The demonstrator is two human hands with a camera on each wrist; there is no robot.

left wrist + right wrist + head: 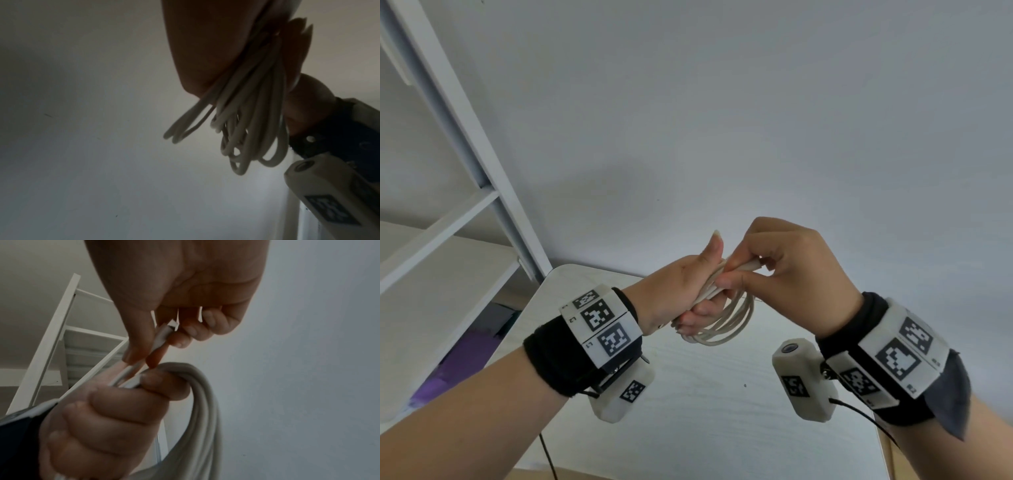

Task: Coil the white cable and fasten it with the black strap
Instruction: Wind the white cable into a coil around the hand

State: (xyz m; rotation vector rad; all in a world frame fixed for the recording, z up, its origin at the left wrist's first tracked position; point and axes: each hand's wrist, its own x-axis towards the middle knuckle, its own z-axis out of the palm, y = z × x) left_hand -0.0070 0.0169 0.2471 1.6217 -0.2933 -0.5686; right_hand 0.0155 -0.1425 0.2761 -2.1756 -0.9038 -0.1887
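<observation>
The white cable (726,325) is gathered into several loops and hangs above the table. My left hand (688,294) grips the top of the bundle in a fist, thumb pointing up. The loops (251,129) dangle below that fist in the left wrist view. My right hand (767,267) pinches the cable's white plug end (164,335) between thumb and fingers, right against the left fist (115,415). The coil (201,410) curves down to the right of the fist. No black strap shows in any view.
A pale wooden table (705,411) lies under both hands, its edge near the bottom of the head view. A white shelf frame (465,144) stands at the left against a grey wall. Something purple (458,363) lies low beside the table.
</observation>
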